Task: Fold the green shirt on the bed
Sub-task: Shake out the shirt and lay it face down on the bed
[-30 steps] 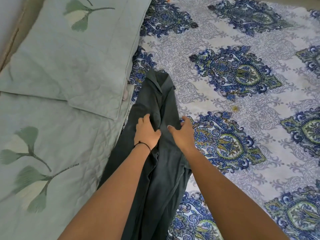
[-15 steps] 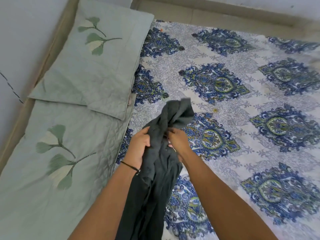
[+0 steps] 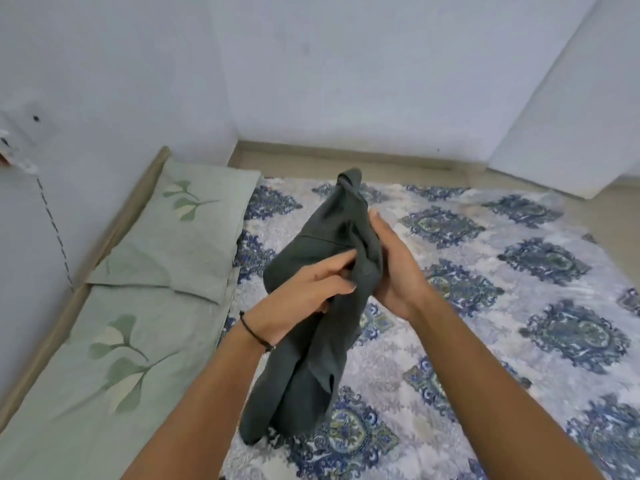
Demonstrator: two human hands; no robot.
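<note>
The dark green shirt (image 3: 304,368) is bunched into a crumpled bundle and held up above the bed (image 3: 485,341), its lower part hanging down toward the sheet. My left hand (image 3: 304,292), with a thin black band on the wrist, grips the shirt from the left with fingers pinching a fold. My right hand (image 3: 394,268) holds the shirt from the right, palm against the cloth. The upper end of the shirt sticks up past both hands.
The bed has a white sheet with blue ornate medallions. Two pale green pillows with leaf prints lie along the left edge, one farther (image 3: 180,237) and one nearer (image 3: 104,368). Pale walls stand behind and to the left, with bare floor beyond the bed.
Both hands have gathered the shirt from flat on the bed and lifted it into the air. The view has tilted upward, so the walls show now.
</note>
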